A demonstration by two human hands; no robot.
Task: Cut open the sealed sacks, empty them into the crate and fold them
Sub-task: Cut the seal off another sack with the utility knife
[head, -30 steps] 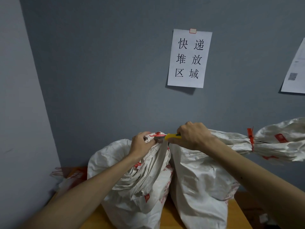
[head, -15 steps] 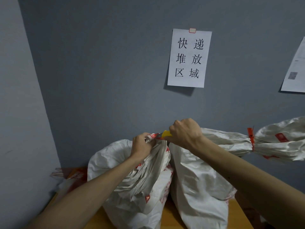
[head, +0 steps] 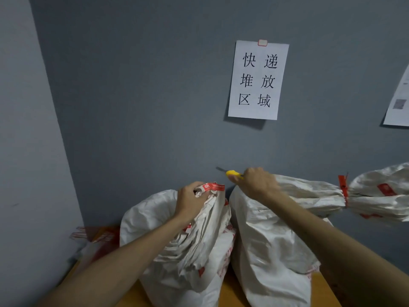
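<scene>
Two white woven sacks stand side by side on a wooden table [head: 225, 291]. My left hand [head: 190, 201] grips the bunched neck of the left sack [head: 155, 218], where red-printed fabric sticks out past my fingers. My right hand [head: 257, 181] holds a yellow utility knife [head: 232, 173] with its blade out, pointing up and left, above and apart from that neck. The right sack [head: 265, 235] leans right; its long neck is tied with a red seal [head: 343, 189]. No crate is in view.
A grey wall stands close behind the sacks, with a paper sign [head: 257, 79] and a second sheet [head: 398, 103] at the right edge. A lighter wall closes the left side. Red-and-white material [head: 93, 238] lies at the table's back left.
My right hand has lifted the knife up and away from the left sack's neck, where it was pressed before. The neck's top now spreads looser in my left hand.
</scene>
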